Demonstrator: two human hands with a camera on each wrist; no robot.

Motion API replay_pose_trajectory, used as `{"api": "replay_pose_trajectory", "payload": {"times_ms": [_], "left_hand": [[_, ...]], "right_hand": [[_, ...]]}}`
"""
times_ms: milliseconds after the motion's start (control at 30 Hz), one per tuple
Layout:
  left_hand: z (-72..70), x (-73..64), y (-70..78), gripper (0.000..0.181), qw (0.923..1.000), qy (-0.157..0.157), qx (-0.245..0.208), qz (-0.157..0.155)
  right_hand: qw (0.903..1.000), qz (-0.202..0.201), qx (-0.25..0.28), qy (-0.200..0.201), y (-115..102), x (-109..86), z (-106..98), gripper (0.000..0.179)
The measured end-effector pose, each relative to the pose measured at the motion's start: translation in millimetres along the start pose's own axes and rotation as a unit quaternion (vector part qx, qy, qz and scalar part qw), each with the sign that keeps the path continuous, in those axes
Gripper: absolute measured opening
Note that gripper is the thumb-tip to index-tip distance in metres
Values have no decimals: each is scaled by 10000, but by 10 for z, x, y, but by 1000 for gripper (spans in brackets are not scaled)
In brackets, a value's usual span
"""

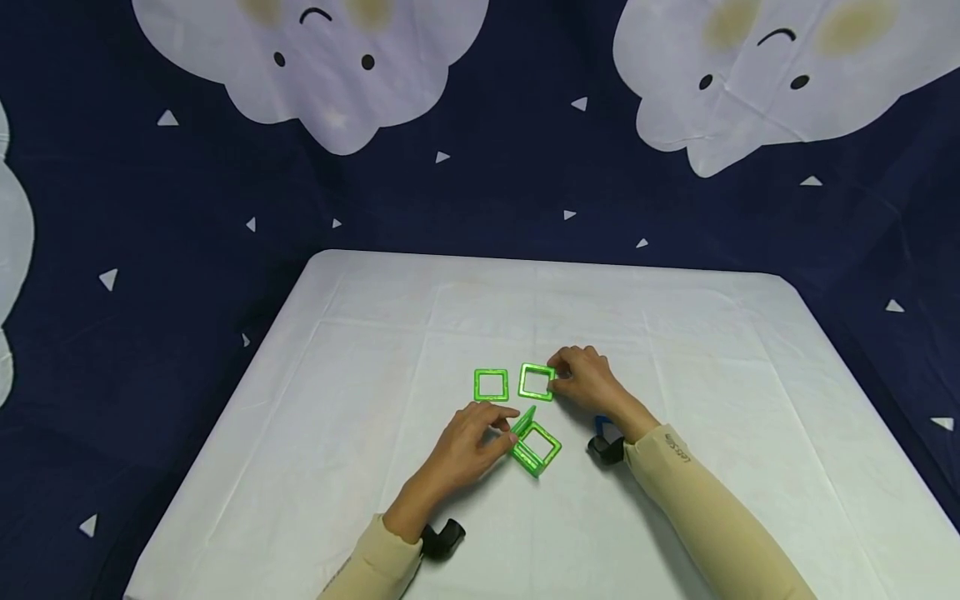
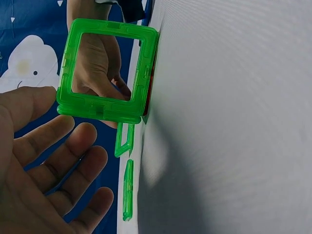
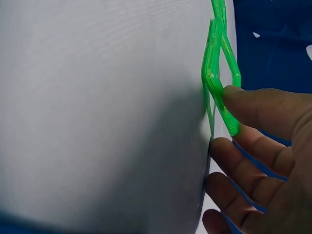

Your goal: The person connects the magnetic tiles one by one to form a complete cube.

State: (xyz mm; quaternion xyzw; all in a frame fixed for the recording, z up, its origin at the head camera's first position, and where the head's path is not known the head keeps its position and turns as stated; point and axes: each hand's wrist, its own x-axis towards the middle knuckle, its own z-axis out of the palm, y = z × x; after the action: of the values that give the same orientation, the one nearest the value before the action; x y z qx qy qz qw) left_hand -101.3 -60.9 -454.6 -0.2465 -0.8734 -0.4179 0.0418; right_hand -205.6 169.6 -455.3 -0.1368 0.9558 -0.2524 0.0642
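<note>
Near the table's middle, green square magnetic tiles [image 1: 542, 442] are joined, with one tilted up from the others. My left hand [image 1: 467, 446] holds them at the left between thumb and index finger, its other fingers loosely bent. In the left wrist view a green square frame [image 2: 109, 109] stands facing the camera, with the thumb at its edge. Farther back, my right hand [image 1: 588, 379] pinches a separate green square tile [image 1: 536, 396] at its right side. In the right wrist view that hand's thumb [image 3: 263, 107] presses on the tile's corner.
Another green square tile [image 1: 491, 397] lies left of the one in my right hand. A blue piece [image 1: 601, 422] shows partly behind the right wrist. Black wrist cameras [image 1: 444, 540] hang low over the white table [image 1: 360, 375]. A dark blue cloth with clouds [image 1: 480, 200] hangs behind.
</note>
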Motion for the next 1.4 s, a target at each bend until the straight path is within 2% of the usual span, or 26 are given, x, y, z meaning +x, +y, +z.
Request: {"api": "replay_pose_trajectory", "payload": {"times_ms": [300, 667, 867, 1100, 1400], "left_hand": [[-8, 2, 7, 28, 10000, -27, -7, -58], [-2, 8, 24, 28, 10000, 10, 44, -41], [2, 4, 26, 28, 10000, -24, 31, -39], [5, 5, 21, 28, 10000, -24, 51, -39], [2, 7, 25, 29, 10000, -54, 42, -4]], "right_hand": [[9995, -83, 218, 193, -17, -26, 9, 27], [9983, -110, 535, 181, -30, -64, 7, 28], [9978, -186, 540, 331, -23, -80, 24, 28], [9980, -416, 293, 377, -26, -101, 11, 30], [9982, -361, 356, 335, -16, -131, 8, 24]]}}
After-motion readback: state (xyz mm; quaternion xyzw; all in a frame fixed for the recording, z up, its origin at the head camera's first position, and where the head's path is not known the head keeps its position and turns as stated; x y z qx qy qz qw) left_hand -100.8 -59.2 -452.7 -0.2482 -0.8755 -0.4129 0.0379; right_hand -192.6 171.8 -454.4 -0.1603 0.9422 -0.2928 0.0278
